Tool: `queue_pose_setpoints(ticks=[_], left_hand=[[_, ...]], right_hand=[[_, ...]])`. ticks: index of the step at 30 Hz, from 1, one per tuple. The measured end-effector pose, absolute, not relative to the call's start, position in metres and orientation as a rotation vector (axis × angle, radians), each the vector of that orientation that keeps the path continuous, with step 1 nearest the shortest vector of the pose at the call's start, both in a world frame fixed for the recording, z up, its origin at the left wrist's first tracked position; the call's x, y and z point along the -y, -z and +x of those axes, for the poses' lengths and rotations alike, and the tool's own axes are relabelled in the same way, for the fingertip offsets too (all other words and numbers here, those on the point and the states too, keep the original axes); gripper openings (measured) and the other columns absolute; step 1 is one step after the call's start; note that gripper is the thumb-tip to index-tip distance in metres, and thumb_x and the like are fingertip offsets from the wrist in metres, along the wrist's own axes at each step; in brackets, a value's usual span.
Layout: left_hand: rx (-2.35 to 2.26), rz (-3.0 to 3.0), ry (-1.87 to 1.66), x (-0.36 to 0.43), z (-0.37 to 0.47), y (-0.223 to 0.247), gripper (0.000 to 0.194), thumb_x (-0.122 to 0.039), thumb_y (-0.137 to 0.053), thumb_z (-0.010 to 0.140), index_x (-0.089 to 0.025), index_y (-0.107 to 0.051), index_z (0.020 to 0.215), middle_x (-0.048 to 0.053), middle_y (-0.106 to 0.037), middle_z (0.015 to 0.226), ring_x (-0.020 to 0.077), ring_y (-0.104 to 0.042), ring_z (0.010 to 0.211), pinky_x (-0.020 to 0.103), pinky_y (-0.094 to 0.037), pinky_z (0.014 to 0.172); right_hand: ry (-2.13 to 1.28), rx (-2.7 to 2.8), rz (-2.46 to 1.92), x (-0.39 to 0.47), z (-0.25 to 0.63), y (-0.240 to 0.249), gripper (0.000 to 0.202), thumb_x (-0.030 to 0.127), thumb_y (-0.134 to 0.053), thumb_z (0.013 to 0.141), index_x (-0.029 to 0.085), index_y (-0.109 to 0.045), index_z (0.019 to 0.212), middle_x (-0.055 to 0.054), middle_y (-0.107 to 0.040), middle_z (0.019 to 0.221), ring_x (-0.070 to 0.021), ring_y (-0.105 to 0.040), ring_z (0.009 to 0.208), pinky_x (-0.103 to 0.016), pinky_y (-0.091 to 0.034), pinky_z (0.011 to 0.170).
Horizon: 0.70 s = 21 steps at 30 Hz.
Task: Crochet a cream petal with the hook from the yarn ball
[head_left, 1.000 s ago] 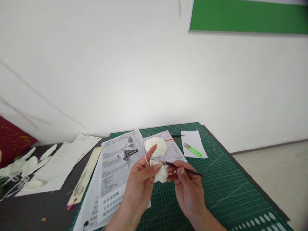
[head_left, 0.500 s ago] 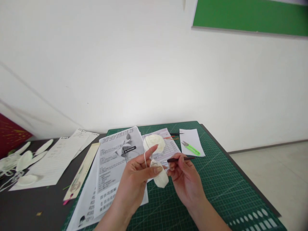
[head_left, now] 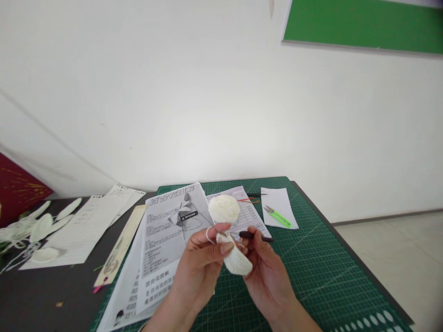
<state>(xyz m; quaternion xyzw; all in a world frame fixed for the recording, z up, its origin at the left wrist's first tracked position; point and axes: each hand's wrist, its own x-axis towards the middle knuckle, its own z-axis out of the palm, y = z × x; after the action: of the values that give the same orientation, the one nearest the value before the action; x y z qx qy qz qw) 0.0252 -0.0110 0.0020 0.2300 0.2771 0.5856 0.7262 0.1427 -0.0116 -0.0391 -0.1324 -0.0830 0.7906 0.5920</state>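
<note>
A small white crocheted piece (head_left: 238, 261) is pinched between the thumb and fingers of my left hand (head_left: 204, 258), with white yarn looped round the index finger. My right hand (head_left: 265, 265) grips a dark-handled crochet hook (head_left: 256, 236), its thin metal end pointing left at the top of the piece. Some right fingertips are behind the piece's right side. Just beyond my hands sits a ball of cream yarn (head_left: 224, 208) on a printed sheet (head_left: 254, 216).
Printed pages (head_left: 162, 249) lie left on the green cutting mat (head_left: 311, 267). Green snips (head_left: 278, 217) rest on white paper (head_left: 289, 203) at right. Far left are white crocheted petals (head_left: 42, 227), handwritten sheets (head_left: 86, 221) and a cream strip (head_left: 121, 244).
My left index finger has lowered from its raised position toward the piece. The white piece has swung to the right, and the hook has come closer to its top. The view has shifted slightly.
</note>
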Motion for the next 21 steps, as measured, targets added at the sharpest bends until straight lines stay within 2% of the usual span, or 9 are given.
queue_pose_setpoints(ticks=[5, 13, 17, 21], left_hand=[[-0.605, 0.681, -1.299, 0.011, 0.023, -0.004, 0.025, -0.011, -0.081, 0.061, -0.022, -0.079, 0.083, 0.003, -0.076, 0.067, 0.0168, -0.069, 0.062, 0.028, -0.054, 0.065], [-0.525, 0.665, -1.26, 0.01, 0.02, -0.005, 0.012, -0.013, -0.08, 0.063, -0.021, -0.075, 0.07, 0.002, -0.071, 0.06, 0.0201, -0.067, 0.064, 0.033, -0.052, 0.067], [-0.478, 0.56, -1.209, 0.009, 0.023, -0.005, 0.012, -0.013, -0.081, 0.057, -0.019, -0.074, 0.065, 0.002, -0.068, 0.053, 0.0155, -0.062, 0.055, 0.026, -0.049, 0.059], [-0.487, 0.538, -1.131, 0.01, 0.02, -0.005, 0.01, -0.012, -0.08, 0.055, -0.016, -0.073, 0.061, 0.004, -0.069, 0.051, 0.0141, -0.061, 0.051, 0.023, -0.045, 0.054]], right_hand=[[-1.775, 0.224, -0.359, 0.012, 0.147, 0.034, 0.015, 0.022, -0.078, 0.073, 0.014, -0.073, 0.085, -0.004, -0.074, 0.071, -0.0085, -0.067, 0.059, -0.015, -0.055, 0.058], [-1.89, 0.14, -0.301, 0.011, 0.142, 0.042, 0.018, 0.023, -0.08, 0.071, 0.015, -0.072, 0.085, -0.001, -0.072, 0.068, -0.0082, -0.066, 0.059, -0.017, -0.057, 0.062], [-1.91, 0.125, -0.31, 0.011, 0.139, 0.044, 0.016, 0.022, -0.08, 0.071, 0.015, -0.072, 0.083, -0.001, -0.072, 0.068, -0.0083, -0.066, 0.061, -0.017, -0.056, 0.063], [-1.864, 0.287, -0.316, 0.01, 0.144, 0.038, 0.016, 0.028, -0.079, 0.073, 0.016, -0.072, 0.082, -0.001, -0.071, 0.066, -0.0101, -0.066, 0.059, -0.02, -0.057, 0.06]])
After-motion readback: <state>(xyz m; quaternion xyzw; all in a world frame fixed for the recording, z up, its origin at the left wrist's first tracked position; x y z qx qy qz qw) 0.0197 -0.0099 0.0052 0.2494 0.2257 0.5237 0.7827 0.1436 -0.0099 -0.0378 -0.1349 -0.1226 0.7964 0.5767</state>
